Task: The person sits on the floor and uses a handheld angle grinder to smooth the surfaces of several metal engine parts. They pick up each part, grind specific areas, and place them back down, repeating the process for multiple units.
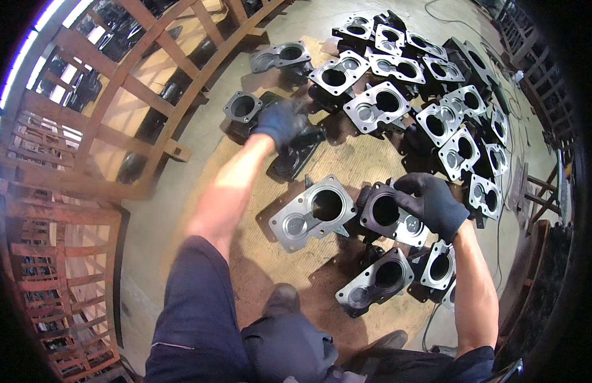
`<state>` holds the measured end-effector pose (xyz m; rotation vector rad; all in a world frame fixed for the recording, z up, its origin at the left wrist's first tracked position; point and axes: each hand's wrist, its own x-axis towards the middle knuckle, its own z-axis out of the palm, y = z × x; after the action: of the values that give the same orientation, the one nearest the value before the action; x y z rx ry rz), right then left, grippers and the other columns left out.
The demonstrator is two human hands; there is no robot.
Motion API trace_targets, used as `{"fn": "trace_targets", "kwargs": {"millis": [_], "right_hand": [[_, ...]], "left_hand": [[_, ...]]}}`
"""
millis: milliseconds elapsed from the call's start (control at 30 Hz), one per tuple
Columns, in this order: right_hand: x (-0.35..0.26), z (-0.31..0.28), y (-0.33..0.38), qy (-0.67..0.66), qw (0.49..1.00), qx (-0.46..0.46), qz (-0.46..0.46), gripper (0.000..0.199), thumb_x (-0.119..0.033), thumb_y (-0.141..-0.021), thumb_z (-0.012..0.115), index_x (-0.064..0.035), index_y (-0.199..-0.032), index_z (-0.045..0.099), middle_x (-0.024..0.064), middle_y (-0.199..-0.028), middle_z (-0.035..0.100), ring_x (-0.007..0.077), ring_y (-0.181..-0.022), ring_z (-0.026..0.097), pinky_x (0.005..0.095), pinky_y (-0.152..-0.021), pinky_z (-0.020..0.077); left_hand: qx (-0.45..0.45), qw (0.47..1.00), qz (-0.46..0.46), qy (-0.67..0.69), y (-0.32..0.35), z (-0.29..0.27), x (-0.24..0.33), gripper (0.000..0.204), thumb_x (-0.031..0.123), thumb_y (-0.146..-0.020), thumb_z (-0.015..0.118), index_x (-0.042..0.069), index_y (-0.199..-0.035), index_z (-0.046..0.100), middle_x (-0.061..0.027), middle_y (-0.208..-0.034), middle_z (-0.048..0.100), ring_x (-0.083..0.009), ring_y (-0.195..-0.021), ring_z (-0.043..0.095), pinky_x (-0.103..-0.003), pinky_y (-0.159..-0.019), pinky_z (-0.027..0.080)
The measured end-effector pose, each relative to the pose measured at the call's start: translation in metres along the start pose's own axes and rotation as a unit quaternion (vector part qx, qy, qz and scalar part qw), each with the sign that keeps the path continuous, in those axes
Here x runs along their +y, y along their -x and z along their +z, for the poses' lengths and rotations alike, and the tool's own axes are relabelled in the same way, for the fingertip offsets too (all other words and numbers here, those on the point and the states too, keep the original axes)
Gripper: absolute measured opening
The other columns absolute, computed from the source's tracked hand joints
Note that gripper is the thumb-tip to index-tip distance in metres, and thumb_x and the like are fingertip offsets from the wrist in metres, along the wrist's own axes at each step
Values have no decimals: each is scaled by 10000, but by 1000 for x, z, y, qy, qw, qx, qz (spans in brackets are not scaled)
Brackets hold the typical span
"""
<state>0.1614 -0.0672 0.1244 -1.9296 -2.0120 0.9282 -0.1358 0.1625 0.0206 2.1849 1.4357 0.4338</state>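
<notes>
Probably heavy, rigid and smooth-faced, the metal part (395,229) on the tan sheet (245,236) suits a rim hold, where the right hand (435,203) curls half-closed, its grip uncertain; the blurred left hand's (278,124) I cannot tell.

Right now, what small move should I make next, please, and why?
Perhaps set the right hand firmly on the metal part beneath it before shifting anything. It is at the edge of that part's round opening, a firm grip cannot be confirmed here, and another metal part stands close on its left.
</notes>
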Motion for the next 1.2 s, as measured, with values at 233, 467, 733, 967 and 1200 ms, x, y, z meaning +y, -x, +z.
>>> {"fn": "trace_targets", "kwargs": {"millis": [233, 467, 733, 967, 1200], "right_hand": [[-3, 8, -30, -62, 998, 33, -7, 376, -295, -903, 721, 35, -1083, 729, 232, -1050, 744, 335, -972, 738, 399, -866, 573], [-14, 13, -37, -27, 998, 40, -49, 357, -286, -906, 722, 15, -1099, 733, 234, -1071, 732, 357, -1025, 718, 400, -931, 553], [14, 18, -25, -41, 998, 30, -33, 354, -241, -905, 714, 64, -1084, 708, 199, -1026, 721, 285, -935, 714, 378, -852, 562], [-5, 14, -12, -57, 998, 20, -20, 359, -279, -908, 752, 37, -1078, 734, 244, -1043, 739, 312, -958, 744, 390, -857, 572], [10, 7, 2, -62, 997, 10, 48, 333, -228, -920, 715, 51, -1101, 702, 201, -997, 742, 241, -898, 715, 358, -814, 564]], "left_hand": [[-51, 998, 34, 2, -15, -7, -77, 394, 359, -991, 606, 52, -1225, 681, -188, -1109, 732, -350, -992, 688, -420, -911, 513], [133, 968, 208, -55, 68, -31, 10, 331, 234, -937, 656, 37, -1203, 677, -204, -1082, 696, -378, -968, 685, -468, -913, 541], [14, 950, 42, -310, 127, 32, -43, 297, 180, -909, 610, 67, -1184, 622, -188, -1185, 677, -403, -876, 710, -523, -740, 568], [-74, 964, 127, -221, 41, -29, 11, 252, 225, -842, 662, 74, -1025, 745, -238, -963, 720, -419, -908, 710, -485, -788, 573], [-92, 981, 64, -158, 17, -49, 35, 471, 403, -743, 772, 18, -1013, 773, -240, -952, 736, -394, -872, 731, -427, -791, 576]]}}
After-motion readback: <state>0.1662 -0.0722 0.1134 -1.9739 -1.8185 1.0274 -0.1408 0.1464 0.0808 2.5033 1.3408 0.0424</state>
